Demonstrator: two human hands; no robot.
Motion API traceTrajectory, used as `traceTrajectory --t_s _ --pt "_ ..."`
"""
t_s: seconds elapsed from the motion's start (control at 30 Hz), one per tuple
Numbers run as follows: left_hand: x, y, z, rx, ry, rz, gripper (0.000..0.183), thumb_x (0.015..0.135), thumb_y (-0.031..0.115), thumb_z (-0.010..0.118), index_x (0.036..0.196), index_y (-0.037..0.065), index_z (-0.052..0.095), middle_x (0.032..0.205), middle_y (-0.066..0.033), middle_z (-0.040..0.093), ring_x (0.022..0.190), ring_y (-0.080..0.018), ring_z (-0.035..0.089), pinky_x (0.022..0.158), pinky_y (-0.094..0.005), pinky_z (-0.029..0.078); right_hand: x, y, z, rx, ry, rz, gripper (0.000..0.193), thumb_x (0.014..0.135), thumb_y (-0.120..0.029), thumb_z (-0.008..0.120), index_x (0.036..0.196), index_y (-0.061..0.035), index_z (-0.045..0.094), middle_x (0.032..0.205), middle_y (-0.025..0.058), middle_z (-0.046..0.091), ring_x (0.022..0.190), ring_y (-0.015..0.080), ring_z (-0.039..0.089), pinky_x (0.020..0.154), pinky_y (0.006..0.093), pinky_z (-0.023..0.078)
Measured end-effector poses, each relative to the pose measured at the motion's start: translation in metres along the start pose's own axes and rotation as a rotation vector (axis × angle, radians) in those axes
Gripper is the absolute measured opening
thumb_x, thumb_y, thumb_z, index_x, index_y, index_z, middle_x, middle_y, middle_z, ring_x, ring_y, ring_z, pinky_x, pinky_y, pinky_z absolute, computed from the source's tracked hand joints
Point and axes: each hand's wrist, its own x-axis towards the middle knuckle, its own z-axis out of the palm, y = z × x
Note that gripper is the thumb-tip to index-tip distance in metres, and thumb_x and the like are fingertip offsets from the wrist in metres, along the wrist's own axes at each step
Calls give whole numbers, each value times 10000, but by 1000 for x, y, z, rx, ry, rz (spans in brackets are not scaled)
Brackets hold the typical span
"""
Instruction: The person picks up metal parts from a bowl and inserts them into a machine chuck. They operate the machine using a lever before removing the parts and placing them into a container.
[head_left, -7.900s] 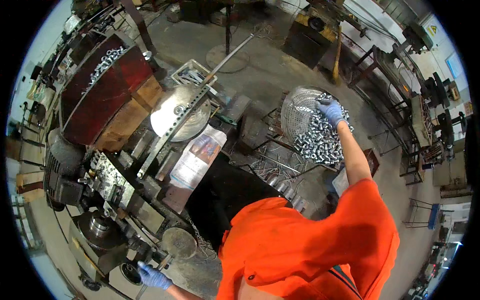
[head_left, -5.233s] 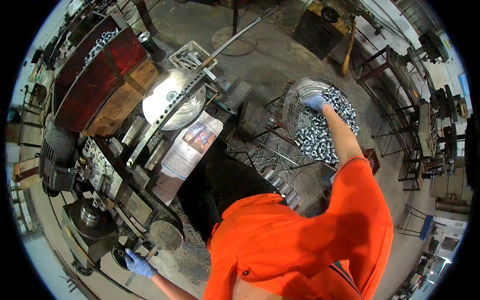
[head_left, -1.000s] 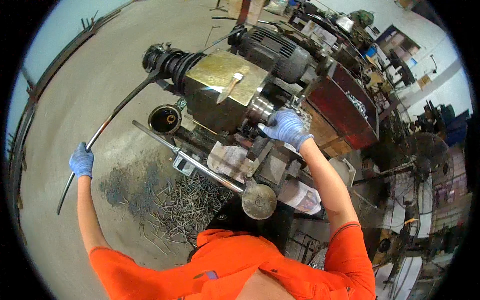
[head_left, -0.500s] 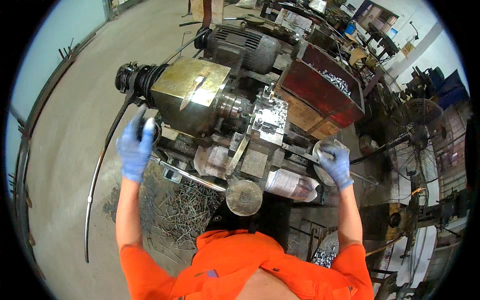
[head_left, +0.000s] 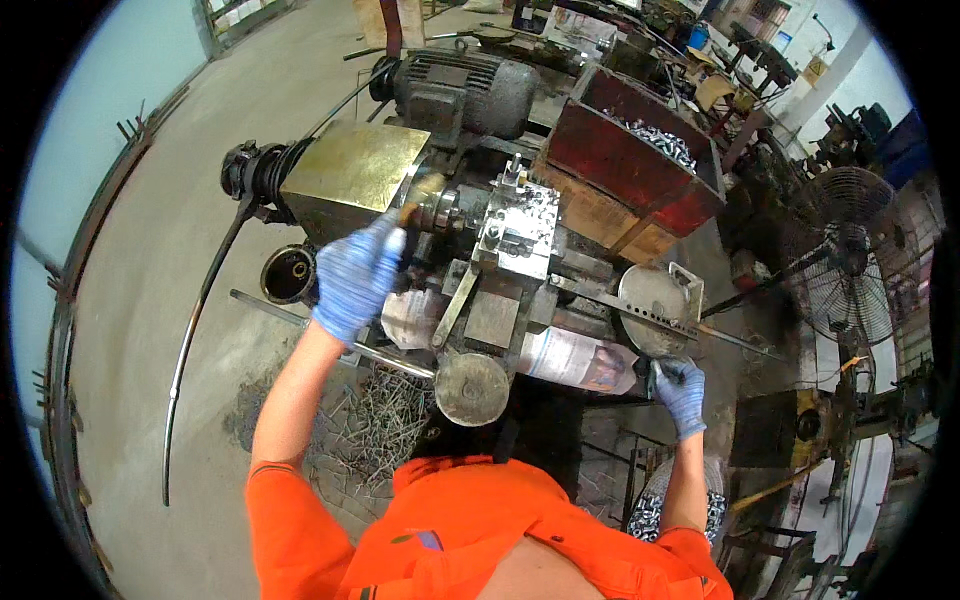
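My left hand, in a blue knit glove, is closed round a small brush, blurred by motion. Its pale end is beside the lathe's spindle chuck, at the edge of the brass-coloured headstock cover. To the right of the chuck is the metal tool block, strewn with bits of metal. My right hand, gloved alike, has its fingers curled at a dark part below the round metal disc; what they grip is hidden.
An open dark pot is left of my left wrist. A red bin of small metal parts stands behind the lathe, near the motor. Metal shavings cover the floor below. A caged fan stands at right.
My left hand has moved right and now holds the brush that lay on the headstock cover. My right hand has come off the round disc and moved down towards me.
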Motion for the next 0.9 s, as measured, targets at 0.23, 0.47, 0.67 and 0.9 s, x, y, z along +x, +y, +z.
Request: traceTrajectory --t_s 0.23,0.47,0.67,0.9 --pt "-3 20 54 -88 19 91 246 867 231 543 1012 53 632 711 -151 618 593 -301 601 529 -376 466 1 7 5 -62 -8 -169 159 712 -134 739 774 2 685 728 118 675 664 155 629 650 278 477" --pt "0 9 19 40 235 203 223 862 220 556 1008 67 628 611 -110 564 511 -260 561 483 -384 434 1 14 -17 -130 67 -170 162 713 -120 739 747 18 662 715 110 654 631 167 602 626 287 470" --pt "12 -50 -18 233 216 47 246 872 229 546 1049 78 628 709 -148 614 582 -283 599 517 -365 455 52 78 -49 -230 130 78 212 738 -168 731 760 31 661 724 122 670 630 127 606 613 266 467" --pt "6 -57 -26 140 50 -135 454 893 395 484 1290 176 478 723 -174 616 587 -301 585 552 -388 434 94 107 -100 -760 -3 232 479 736 -385 652 1049 -23 630 1067 154 624 1009 291 585 870 365 453"
